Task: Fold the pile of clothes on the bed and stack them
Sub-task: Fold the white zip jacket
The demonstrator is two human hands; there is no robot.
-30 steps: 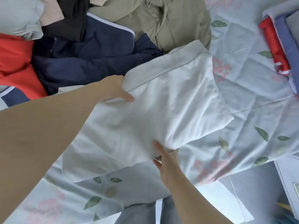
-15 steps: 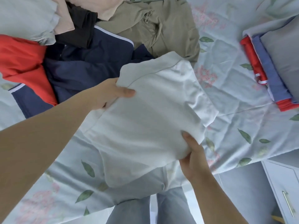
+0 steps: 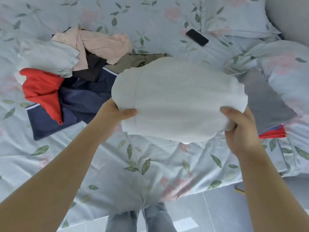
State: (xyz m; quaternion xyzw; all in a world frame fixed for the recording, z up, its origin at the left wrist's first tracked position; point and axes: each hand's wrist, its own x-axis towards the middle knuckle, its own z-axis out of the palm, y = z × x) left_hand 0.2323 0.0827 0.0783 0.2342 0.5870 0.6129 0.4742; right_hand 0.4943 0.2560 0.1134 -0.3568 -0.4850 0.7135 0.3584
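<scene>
1. The folded white garment [image 3: 178, 99] was held in the air above the bed [image 3: 133, 164], clear of the sheet, between the loose pile and the finished stack.
2. The left grip [image 3: 113, 113] grasped its near-left edge with the thumb on top and the other fingers hidden underneath. The right grip [image 3: 239, 129] clasped the near-right corner, fingers curled round the bunched cloth.
3. I judged this piece folded, and the carry to the stack was the step in hand.
4. The stack [image 3: 267, 101] lay to the right, partly hidden by the garment. It had a grey piece on top and red and blue edges showing beneath.
5. As I read it, the next move called for a swing to the right and a level lowering onto the grey top with the edges squared. Both grips would then have to slip out without dragging the folds open.
6. To the left lay the unfolded pile: a red piece [image 3: 41, 91], a navy one [image 3: 80, 101], a dark one [image 3: 92, 69], a pink one [image 3: 103, 44], an olive one [image 3: 133, 61] and a pale one [image 3: 50, 57].
7. A phone [image 3: 197, 37] lay farther up the bed, near a pillow [image 3: 234, 15].
</scene>
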